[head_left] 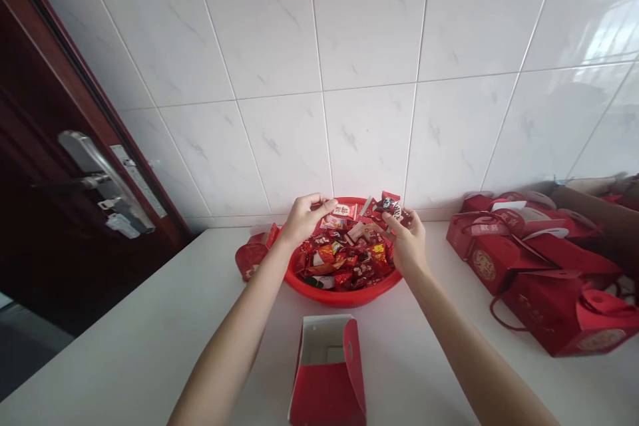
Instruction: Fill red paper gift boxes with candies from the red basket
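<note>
Both hands are over a round red basket (pixel 344 301) heaped with wrapped candies (pixel 344 259) in red, brown and yellow. At its far left side, my left hand (pixel 305 218) pinches the end of a pink-and-white wrapped candy (pixel 345 211). My right hand (pixel 408 243), above the right rim, grips dark red and brown wrapped candies (pixel 392 205); how many is hard to tell. Nearer to me, between my forearms, stands a red gift box (pixel 327 393) with its top flaps open and its pale inside showing.
Several closed red gift boxes (pixel 544 306) crowd the right of the white table (pixel 150 333). Behind them is a brown cardboard box (pixel 594 219). A red package (pixel 251 258) lies left of the basket. A tiled wall (pixel 369 133) rises behind; a dark door (pixel 44 146) stands at left.
</note>
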### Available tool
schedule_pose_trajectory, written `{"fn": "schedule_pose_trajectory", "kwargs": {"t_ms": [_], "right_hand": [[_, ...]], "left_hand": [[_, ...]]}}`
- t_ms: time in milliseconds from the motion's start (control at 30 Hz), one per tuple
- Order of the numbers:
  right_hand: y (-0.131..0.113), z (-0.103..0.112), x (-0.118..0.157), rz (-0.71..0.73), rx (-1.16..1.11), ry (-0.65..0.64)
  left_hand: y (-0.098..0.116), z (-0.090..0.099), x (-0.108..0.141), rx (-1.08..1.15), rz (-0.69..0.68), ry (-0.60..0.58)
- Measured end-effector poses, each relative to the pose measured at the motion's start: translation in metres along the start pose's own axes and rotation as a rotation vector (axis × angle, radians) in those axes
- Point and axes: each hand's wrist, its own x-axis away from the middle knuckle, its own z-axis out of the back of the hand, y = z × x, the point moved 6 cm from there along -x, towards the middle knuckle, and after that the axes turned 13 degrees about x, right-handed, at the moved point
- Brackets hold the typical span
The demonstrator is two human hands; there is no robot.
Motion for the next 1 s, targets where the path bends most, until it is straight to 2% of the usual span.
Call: {"fn": "schedule_pose_trajectory", "kwargs": {"t_ms": [67, 233, 367, 600, 800, 933, 1000], "right_hand": [[-0.001, 0.000, 0.000, 0.003, 0.008, -0.007], [-0.003, -0.002, 0.001, -0.002, 0.031, -0.031], [-0.007, -0.006, 0.007, 0.005, 0.054, -0.067], [-0.010, -0.007, 0.010, 0.022, 0.103, -0.091], [-0.007, -0.008, 0.008, 0.011, 0.121, -0.120], [-0.013, -0.011, 0.013, 0.004, 0.099, -0.173], [-0.022, -0.014, 0.022, -0.004, 0.091, -0.271]], "left_hand": [[0.014, 0.005, 0.025, 0.014, 0.013, -0.014], [0.051, 0.006, 0.084, 0.011, 0.172, -0.250], [0.070, 0.007, 0.112, -0.071, 0.175, -0.310], [0.074, -0.012, 0.130, -0.454, 0.115, -0.402], [0.064, -0.038, 0.137, -0.615, 0.143, -0.597], [0.054, -0.039, 0.135, -0.703, 0.152, -0.599], [0.051, -0.038, 0.134, -0.726, 0.145, -0.585]]}}
